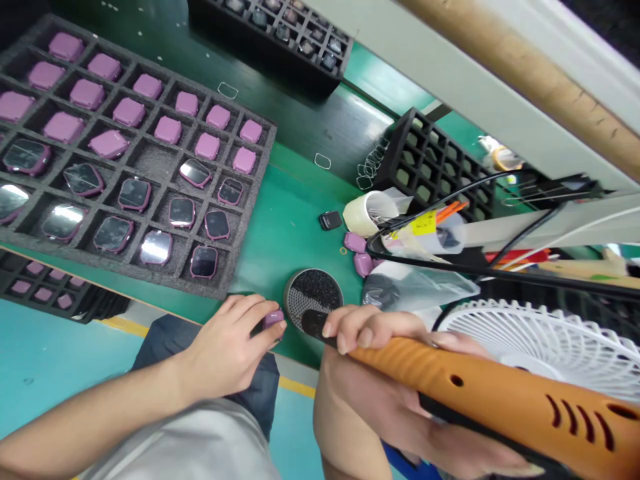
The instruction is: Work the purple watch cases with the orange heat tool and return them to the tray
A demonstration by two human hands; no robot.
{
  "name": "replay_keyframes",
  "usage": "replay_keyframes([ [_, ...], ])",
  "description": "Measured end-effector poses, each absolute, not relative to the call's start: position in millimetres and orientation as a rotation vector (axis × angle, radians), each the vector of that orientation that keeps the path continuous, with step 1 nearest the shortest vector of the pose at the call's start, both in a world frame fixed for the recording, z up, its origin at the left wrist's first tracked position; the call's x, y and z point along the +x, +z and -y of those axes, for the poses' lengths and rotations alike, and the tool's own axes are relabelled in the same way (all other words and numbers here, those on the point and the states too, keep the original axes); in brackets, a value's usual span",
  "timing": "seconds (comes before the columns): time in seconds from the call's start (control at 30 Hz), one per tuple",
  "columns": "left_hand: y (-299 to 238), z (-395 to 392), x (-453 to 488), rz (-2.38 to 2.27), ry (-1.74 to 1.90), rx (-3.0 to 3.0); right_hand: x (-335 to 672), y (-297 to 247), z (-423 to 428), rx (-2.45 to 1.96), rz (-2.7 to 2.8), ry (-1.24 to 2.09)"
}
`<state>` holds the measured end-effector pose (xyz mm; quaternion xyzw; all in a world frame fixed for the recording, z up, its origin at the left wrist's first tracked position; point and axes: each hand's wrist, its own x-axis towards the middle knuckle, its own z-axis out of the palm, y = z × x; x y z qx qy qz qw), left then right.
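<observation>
Open green bench (280, 220) separates the left foam tray (153, 160) from a white cup (357, 213). An orange tool (480, 387) and black cables (480, 272) crowd the right.

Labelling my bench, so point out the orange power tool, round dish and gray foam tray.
Orange power tool (500, 392): head view, middle of body.
Round dish (287, 307): head view, left rim.
Gray foam tray (249, 200): head view, right rim.

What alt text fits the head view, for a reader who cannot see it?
A person's right hand holds an orange tool, its black tip over a round dish; the left hand holds a purple watch beside it. On the left, a gray tray holds purple watches, some showing glossy screens.
</observation>
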<state>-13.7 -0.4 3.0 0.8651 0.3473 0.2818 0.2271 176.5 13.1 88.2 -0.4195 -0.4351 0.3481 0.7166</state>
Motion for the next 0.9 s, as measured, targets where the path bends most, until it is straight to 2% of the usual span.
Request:
replay_keyframes([
  [0.43, 5, -1, -13, -0.96, 0.751, 2.398, 173, 74, -12, -0.857, 1.008, 0.861],
  [0.9, 5, -1, -8, -0.998, 0.812, 2.384, 164, 68, -13, -0.831, 1.102, 0.805],
])
